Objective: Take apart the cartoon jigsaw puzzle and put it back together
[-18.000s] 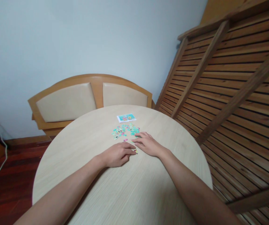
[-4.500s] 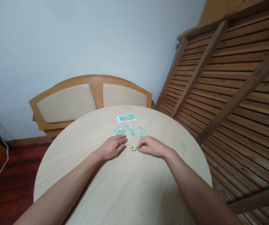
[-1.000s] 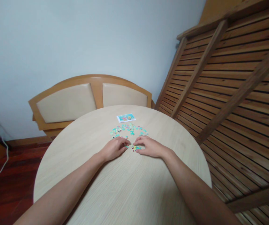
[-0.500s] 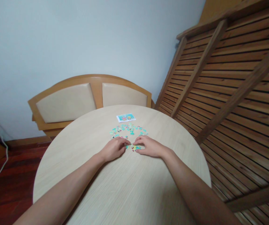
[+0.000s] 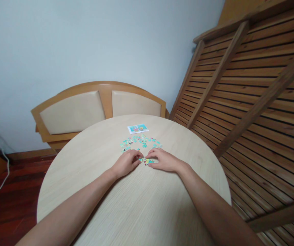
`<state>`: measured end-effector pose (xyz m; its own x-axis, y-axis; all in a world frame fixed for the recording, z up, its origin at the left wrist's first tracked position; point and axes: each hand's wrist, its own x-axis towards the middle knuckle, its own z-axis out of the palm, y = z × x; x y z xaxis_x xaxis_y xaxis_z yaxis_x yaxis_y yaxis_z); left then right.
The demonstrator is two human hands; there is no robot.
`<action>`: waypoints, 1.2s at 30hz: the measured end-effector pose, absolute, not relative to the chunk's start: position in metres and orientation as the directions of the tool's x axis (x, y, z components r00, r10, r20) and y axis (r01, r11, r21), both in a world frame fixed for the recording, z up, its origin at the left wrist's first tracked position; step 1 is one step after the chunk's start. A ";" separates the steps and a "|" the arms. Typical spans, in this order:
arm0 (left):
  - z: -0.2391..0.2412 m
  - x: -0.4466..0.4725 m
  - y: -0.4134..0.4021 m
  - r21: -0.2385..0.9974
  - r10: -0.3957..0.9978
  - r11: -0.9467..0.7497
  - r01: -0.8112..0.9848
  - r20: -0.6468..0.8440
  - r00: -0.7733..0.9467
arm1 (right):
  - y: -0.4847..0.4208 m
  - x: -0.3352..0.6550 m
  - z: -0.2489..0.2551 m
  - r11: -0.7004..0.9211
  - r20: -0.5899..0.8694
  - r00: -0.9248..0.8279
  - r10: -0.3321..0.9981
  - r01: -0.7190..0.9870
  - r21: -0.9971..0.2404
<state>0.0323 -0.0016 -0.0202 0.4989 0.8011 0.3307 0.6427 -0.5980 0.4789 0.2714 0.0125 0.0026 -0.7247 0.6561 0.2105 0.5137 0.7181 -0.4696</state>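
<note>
Puzzle pieces lie on the counter, pinched by the left grip and right grip.

No legible text or signs.

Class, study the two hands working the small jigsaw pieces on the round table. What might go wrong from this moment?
1. The left hand and right hand both have fingertips on the small joined cluster; a forced fit may bend a tab or pop it apart.
2. The loose pieces lie just beyond the fingers; a sweep of either hand might scatter them across the table.
</note>
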 end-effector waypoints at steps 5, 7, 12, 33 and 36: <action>-0.021 0.036 -0.002 0.460 0.800 -0.599 0.655 0.343 0.491 | 0.013 0.271 0.002 0.722 0.212 -0.728 0.651 0.509 -0.470; -0.020 0.036 -0.002 0.447 0.799 -0.601 0.663 0.346 0.491 | 0.013 0.271 0.001 0.724 0.216 -0.729 0.649 0.507 -0.468; -0.016 0.037 -0.003 0.416 0.767 -0.641 0.645 0.348 0.539 | 0.014 0.271 -0.002 0.722 0.224 -0.722 0.654 0.507 -0.471; -0.020 0.015 0.010 0.282 0.735 -0.668 0.688 0.389 0.555 | 0.012 0.272 0.000 0.716 0.214 -0.723 0.657 0.510 -0.477; -0.022 0.013 0.011 0.243 0.741 -0.659 0.712 0.372 0.559 | 0.012 0.272 0.000 0.718 0.223 -0.721 0.656 0.505 -0.479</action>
<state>0.0129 0.0113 -0.0219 0.5591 0.7407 0.3724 0.7115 -0.6593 0.2431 0.2719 0.0117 0.0005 -0.7206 0.6563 0.2235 0.5054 0.7179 -0.4787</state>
